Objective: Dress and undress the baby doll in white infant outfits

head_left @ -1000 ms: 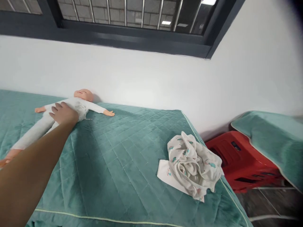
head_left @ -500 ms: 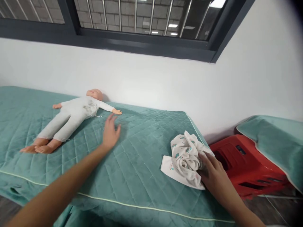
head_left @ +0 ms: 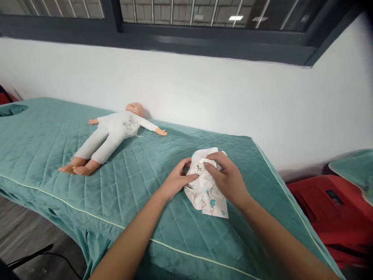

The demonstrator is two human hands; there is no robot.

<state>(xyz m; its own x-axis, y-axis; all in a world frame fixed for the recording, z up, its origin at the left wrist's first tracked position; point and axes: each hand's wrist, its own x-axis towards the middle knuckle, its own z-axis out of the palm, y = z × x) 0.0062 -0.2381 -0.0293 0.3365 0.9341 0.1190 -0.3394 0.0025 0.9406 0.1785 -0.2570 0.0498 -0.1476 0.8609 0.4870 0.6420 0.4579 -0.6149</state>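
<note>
A bunched white baby garment (head_left: 205,194) with small teal prints is between my two hands, over the green quilted bed cover (head_left: 151,163). My left hand (head_left: 177,177) grips its left side, thumb on top and fingers partly behind the cloth. From the upper right, my right hand (head_left: 225,175) pinches a fold of it. One printed flap hangs toward me. To the left, a baby doll (head_left: 113,126) lies on its back in a white cloth body, arms spread and feet toward me. The garment's exact cut is hidden in its folds.
A white wall (head_left: 204,93) with a dark window frame (head_left: 215,42) runs behind the bed. Red plastic furniture (head_left: 329,206) stands off the right end, partly under a green cloth (head_left: 355,169). A black cable (head_left: 37,254) is at the lower left by the floor.
My right hand has brought the garment left from the bed's right end. My left hand has moved from near the doll's arm onto the garment. The view has shifted right.
</note>
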